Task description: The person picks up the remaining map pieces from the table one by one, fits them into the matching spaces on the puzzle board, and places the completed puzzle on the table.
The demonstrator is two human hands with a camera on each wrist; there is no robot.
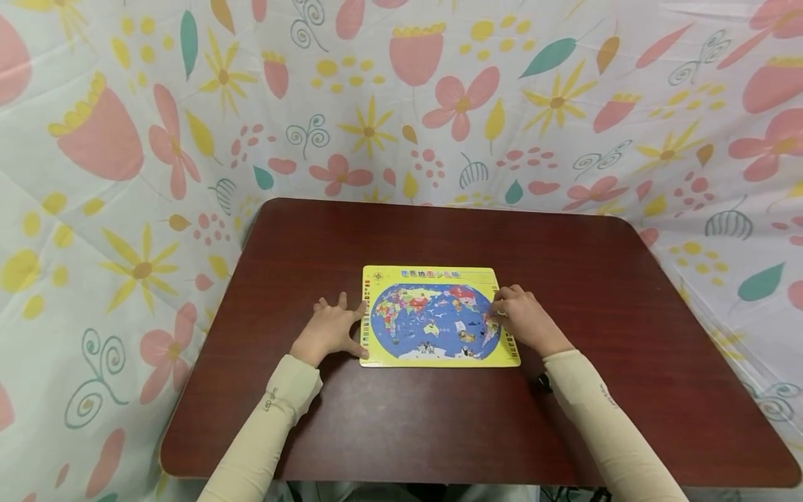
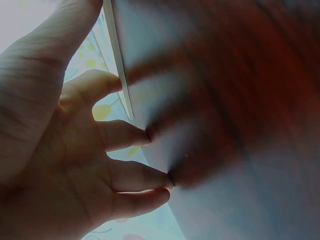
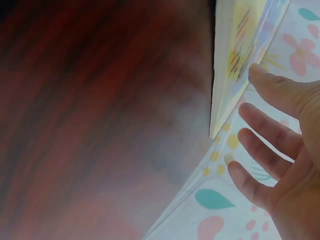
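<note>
A flat world map puzzle board [image 1: 439, 359] with a yellow border and a blue oval map lies on the table. My left hand [image 1: 331, 328] is at the board's left edge with its fingers spread. Its thumb is at the near left corner. In the left wrist view, a fingertip [image 2: 117, 84] presses the board's edge [image 2: 116, 55], while other fingertips reach the table. Over the right side of the map is my right hand [image 1: 523, 319]. In the right wrist view, one fingertip [image 3: 256, 72] is on the board [image 3: 225, 90]; the other fingers are loosely bent beside it.
The dark red-brown table [image 1: 401, 432] has rounded corners. Behind and beside it hangs a white cloth [image 1: 376, 90] with flower and leaf prints. A small dark object [image 1: 544, 381] shows by the right sleeve [image 1: 608, 425]. Dark cables [image 1: 567, 493] show below the near table edge.
</note>
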